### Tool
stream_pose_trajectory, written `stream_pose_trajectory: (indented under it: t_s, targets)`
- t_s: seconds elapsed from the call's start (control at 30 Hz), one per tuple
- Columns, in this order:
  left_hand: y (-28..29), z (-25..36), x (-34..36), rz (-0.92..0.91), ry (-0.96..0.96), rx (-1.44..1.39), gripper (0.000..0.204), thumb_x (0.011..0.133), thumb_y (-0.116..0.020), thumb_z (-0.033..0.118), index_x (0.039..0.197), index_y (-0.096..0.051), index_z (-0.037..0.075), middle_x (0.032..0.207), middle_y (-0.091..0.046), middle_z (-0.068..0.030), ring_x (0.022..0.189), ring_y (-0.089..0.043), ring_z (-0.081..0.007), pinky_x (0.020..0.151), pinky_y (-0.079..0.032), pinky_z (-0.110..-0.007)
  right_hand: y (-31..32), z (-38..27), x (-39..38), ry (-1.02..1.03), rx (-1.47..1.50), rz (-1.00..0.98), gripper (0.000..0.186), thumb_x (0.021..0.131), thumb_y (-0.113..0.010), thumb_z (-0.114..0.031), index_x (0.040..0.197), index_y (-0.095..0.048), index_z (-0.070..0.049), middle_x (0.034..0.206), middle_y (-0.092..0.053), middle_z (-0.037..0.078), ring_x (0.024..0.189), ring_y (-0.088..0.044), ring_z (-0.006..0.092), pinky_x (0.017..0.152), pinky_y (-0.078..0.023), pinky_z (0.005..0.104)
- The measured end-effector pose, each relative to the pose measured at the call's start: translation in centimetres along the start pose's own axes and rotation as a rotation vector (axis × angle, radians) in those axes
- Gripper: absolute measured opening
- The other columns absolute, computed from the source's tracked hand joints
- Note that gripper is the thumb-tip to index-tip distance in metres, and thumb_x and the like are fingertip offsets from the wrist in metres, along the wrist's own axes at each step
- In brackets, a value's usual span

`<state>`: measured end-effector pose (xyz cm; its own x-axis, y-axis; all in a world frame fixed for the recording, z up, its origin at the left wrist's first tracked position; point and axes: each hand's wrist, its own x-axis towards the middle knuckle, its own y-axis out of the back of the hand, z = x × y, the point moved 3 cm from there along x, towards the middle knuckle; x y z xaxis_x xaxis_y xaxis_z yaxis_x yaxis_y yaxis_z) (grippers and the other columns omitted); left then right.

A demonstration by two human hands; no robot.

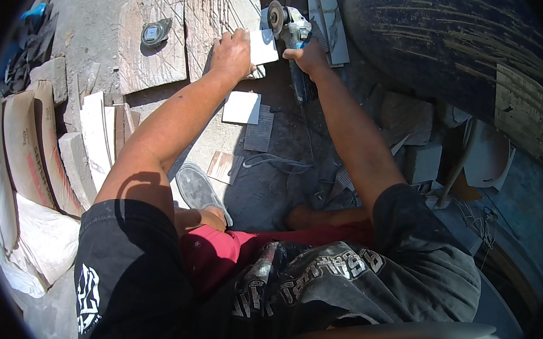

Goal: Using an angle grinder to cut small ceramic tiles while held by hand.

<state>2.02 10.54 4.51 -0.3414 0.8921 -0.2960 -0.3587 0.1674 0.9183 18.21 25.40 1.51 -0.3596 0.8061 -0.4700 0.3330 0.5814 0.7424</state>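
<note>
My left hand (233, 54) is closed on the left side of a small white tile (263, 46), held over the scored edge of a wooden board (201, 23). My right hand (308, 56) grips an angle grinder (297, 30) just right of the tile. The grinder's round disc (276, 17) is beside the tile's upper right corner; whether they touch, I cannot tell. A second white tile (242, 107) lies on the ground below my left hand, partly over a grey ribbed piece (259, 130).
A tape measure (156, 33) rests on the board at left. Filled sacks (27, 149) and leaning tile strips (95, 138) stand on the left. A large dark rounded container (444, 25) fills the upper right. A loose cable (277, 161) and a brown-white tile piece (225, 166) lie near my feet.
</note>
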Motion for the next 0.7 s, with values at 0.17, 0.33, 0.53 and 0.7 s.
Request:
stream_pose_trajectory:
  t_s: [0.17,0.33,0.53,0.7]
  targets:
    - [0.0,-0.6,-0.5,0.034,-0.015,0.033,0.083,0.074,-0.087,0.033,0.14,-0.05,-0.001,0.129,-0.055,-0.0125,0.118,-0.055,-0.0305,0.102,-0.047,-0.041,-0.2,-1.5,-0.6,0.027,0.026,-0.027,0.087,0.058,-0.088,-0.035,0.124,-0.055,0.01,0.123,-0.064,0.031,0.116,-0.063,0.0413,0.097,-0.051,0.043]
    - [0.1,0.1,-0.2,0.026,-0.021,0.018,0.085,0.074,-0.086,0.033,0.142,-0.048,-0.001,0.13,-0.054,-0.0124,0.119,-0.055,-0.0302,0.103,-0.046,-0.041,-0.5,-0.1,0.9,0.061,0.024,0.047,0.074,0.06,-0.088,-0.028,0.118,-0.06,0.009,0.112,-0.068,0.026,0.099,-0.068,0.0366,0.086,-0.053,0.0451]
    - [-0.1,-0.1,-0.1,0.022,-0.011,0.002,0.074,0.075,-0.086,0.034,0.135,-0.054,0.003,0.13,-0.054,-0.0091,0.123,-0.052,-0.029,0.106,-0.042,-0.046,-0.8,-0.3,1.5,0.137,0.13,-0.046,0.085,0.058,-0.088,-0.029,0.128,-0.056,0.008,0.123,-0.065,0.028,0.114,-0.064,0.0402,0.098,-0.051,0.0425]
    - [0.0,-0.2,-0.3,0.007,-0.005,0.012,0.073,0.075,-0.086,0.034,0.134,-0.055,0.004,0.129,-0.055,-0.0088,0.123,-0.052,-0.0286,0.106,-0.042,-0.046,-0.3,-1.3,0.9,0.102,0.062,0.024,0.086,0.057,-0.089,-0.029,0.128,-0.056,0.007,0.123,-0.065,0.027,0.114,-0.064,0.0392,0.099,-0.051,0.0417]
